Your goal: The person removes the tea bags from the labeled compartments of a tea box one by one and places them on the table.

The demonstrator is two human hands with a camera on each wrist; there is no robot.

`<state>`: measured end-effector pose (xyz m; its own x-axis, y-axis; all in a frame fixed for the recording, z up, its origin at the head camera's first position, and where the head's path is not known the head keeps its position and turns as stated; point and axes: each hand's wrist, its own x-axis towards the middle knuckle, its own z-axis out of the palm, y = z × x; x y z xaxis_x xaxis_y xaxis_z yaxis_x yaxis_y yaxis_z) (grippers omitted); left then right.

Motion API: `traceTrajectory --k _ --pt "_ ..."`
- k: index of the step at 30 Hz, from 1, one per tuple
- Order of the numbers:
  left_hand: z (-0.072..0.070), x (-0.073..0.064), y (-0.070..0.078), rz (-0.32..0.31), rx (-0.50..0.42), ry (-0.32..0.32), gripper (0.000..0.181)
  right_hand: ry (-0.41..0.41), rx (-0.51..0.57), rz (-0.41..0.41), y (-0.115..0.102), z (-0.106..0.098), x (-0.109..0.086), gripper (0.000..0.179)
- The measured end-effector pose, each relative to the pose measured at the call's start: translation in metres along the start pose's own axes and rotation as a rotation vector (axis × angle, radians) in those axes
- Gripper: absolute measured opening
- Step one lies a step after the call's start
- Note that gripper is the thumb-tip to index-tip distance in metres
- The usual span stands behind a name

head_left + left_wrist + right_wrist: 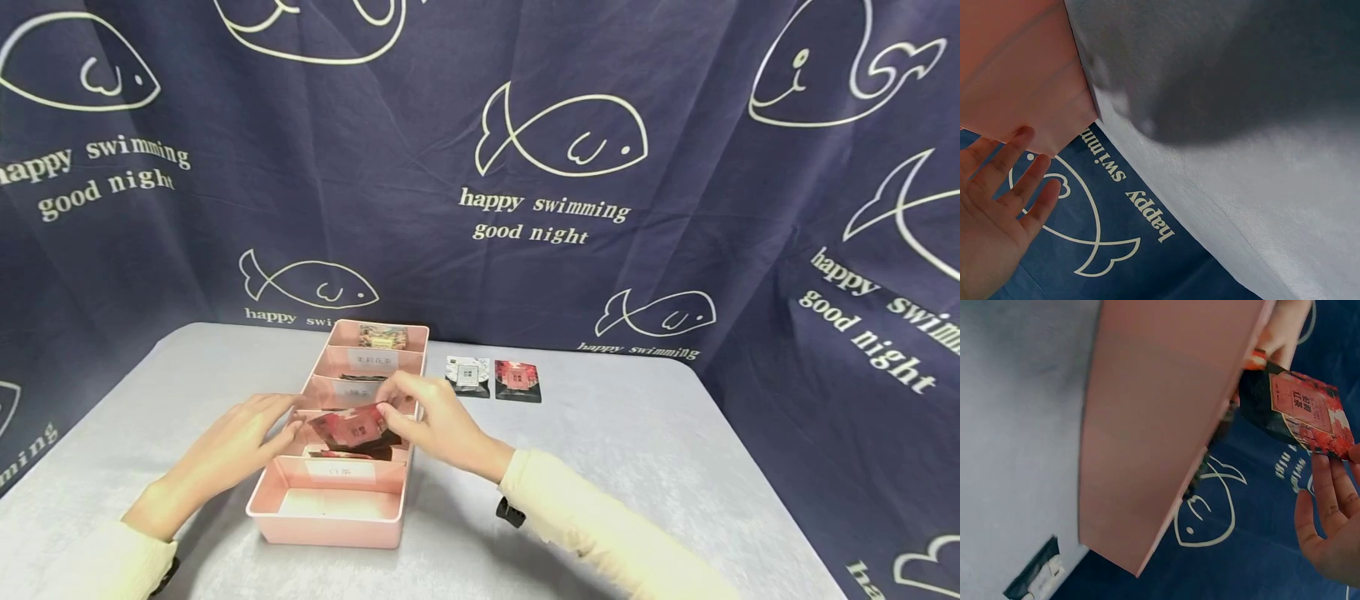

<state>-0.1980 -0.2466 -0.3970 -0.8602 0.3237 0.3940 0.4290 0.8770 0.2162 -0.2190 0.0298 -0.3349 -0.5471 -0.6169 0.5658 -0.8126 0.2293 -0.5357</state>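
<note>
My right hand (442,427) pinches a red and black tea packet (1302,405) by one edge, over a divided pink box (322,530). The packet is tilted above a compartment that holds more dark and red packets (358,454). At the box's left rim is my left hand (228,442), its thumb close to the packet's left end. Fairly straight, spread fingers (1040,203) of this hand show beside the pink wall in the left wrist view.
A white and black packet (468,377) and a red packet (517,382) lie on the grey tabletop (600,467) right of the box. Labels mark its dividers, and a patterned packet (382,337) sits in the far compartment. A dark blue curtain (420,167) hangs behind.
</note>
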Motion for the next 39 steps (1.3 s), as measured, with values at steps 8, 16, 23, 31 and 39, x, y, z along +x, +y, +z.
traceTrajectory --k 8,16,23,31,39 --pt "0.0 0.0 -0.001 -0.005 -0.005 -0.002 0.037 0.095 -0.032 0.016 0.0 -0.024 0.006 0.004" --pt "0.0 -0.001 -0.002 -0.001 -0.002 0.008 0.037 0.163 -0.063 0.087 0.02 -0.048 0.001 0.003" --pt "0.0 -0.001 -0.001 0.0 0.0 0.01 0.036 0.227 -0.142 0.174 0.045 -0.07 -0.013 0.003" --pt "0.0 0.0 -0.001 -0.006 -0.005 -0.002 0.037 0.284 -0.159 0.277 0.07 -0.093 -0.032 0.003" --pt "0.0 -0.001 0.0 0.0 -0.005 0.01 0.036 0.336 -0.192 0.331 0.108 -0.116 -0.054 0.004"
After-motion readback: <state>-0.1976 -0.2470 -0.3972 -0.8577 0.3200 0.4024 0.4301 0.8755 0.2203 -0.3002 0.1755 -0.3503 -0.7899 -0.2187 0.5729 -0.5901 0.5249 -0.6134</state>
